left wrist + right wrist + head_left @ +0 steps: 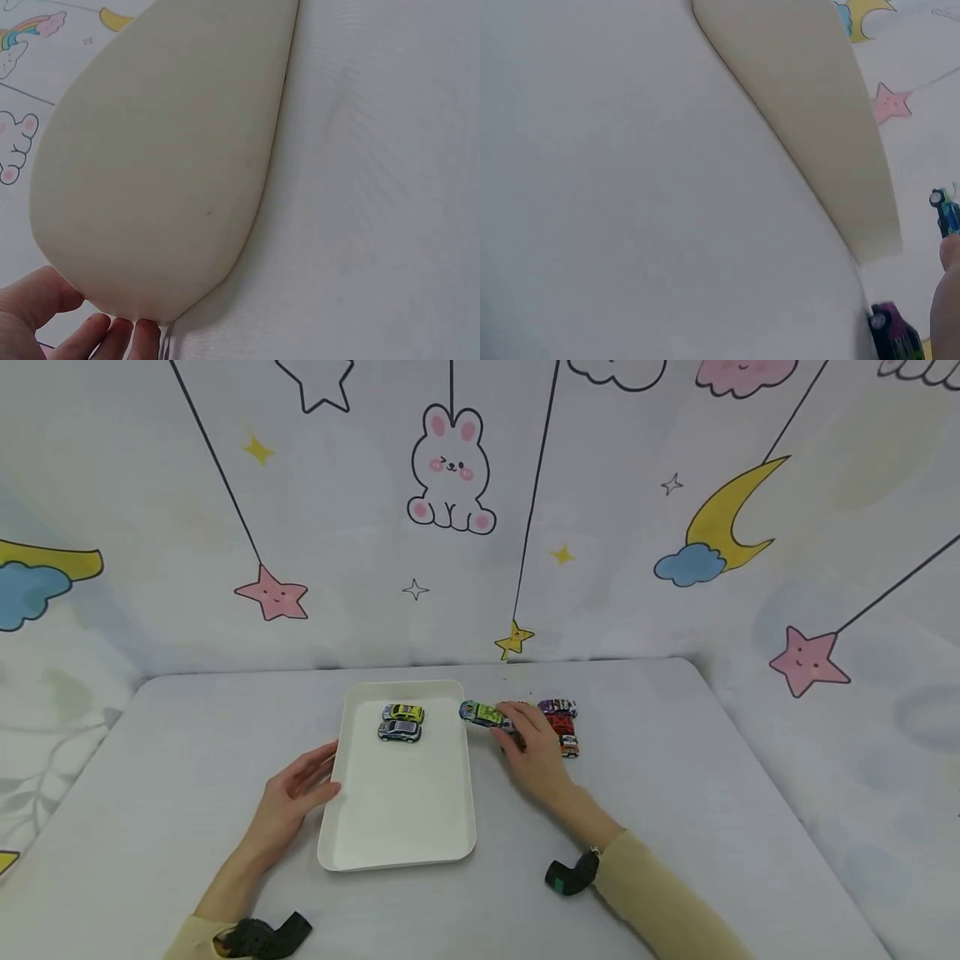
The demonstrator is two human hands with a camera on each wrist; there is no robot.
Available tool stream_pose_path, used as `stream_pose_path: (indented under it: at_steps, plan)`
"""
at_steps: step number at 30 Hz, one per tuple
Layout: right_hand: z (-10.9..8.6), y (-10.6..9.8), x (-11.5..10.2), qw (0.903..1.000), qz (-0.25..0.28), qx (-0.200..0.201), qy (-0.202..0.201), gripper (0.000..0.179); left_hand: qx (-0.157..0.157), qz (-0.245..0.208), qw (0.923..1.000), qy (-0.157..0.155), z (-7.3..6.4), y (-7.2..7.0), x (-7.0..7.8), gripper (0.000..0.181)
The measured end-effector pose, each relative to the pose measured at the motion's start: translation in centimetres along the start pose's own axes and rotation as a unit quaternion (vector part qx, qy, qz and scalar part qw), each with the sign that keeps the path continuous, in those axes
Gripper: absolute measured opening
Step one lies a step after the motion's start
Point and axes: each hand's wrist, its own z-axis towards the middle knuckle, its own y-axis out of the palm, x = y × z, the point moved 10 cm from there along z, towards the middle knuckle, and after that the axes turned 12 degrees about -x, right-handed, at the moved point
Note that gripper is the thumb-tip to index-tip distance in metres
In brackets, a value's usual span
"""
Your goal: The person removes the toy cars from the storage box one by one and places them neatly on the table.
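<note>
My right hand point(534, 752) pinches a green toy car point(480, 713) just beyond the right rim of a white tray point(397, 810). In the right wrist view the car point(948, 214) shows above a fingertip at the right edge. Two toy cars lie side by side inside the tray's far half, a yellow one point(403, 713) and a silver one point(399, 731). At the tray's left side, the fingers and thumb of my left hand point(288, 797) rest against the outer edge. The left wrist view shows these fingertips along the tray's wall point(165, 187).
Right of the tray stand more toy cars, partly hidden by my right hand: a purple one point(558, 707), a red one point(561, 724) and an orange-and-white one point(569, 746). A white cloth covers the table point(225, 727); a patterned backdrop point(360, 527) rises behind it.
</note>
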Motion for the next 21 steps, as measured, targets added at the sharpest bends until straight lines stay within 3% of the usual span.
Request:
stream_pose_path:
  at_steps: [9,21]
  plan:
    - [-2.6,-4.2,4.3,0.9988,-0.038,0.009,0.031,0.038,0.000,-0.003,1.0000,0.009,-0.1,-0.1,0.1,0.059]
    - [-3.9,-7.2,8.2,0.9960,-0.076,0.012,0.045,0.035,0.000,-0.006,1.0000,-0.002,0.1,0.1,0.1,0.058]
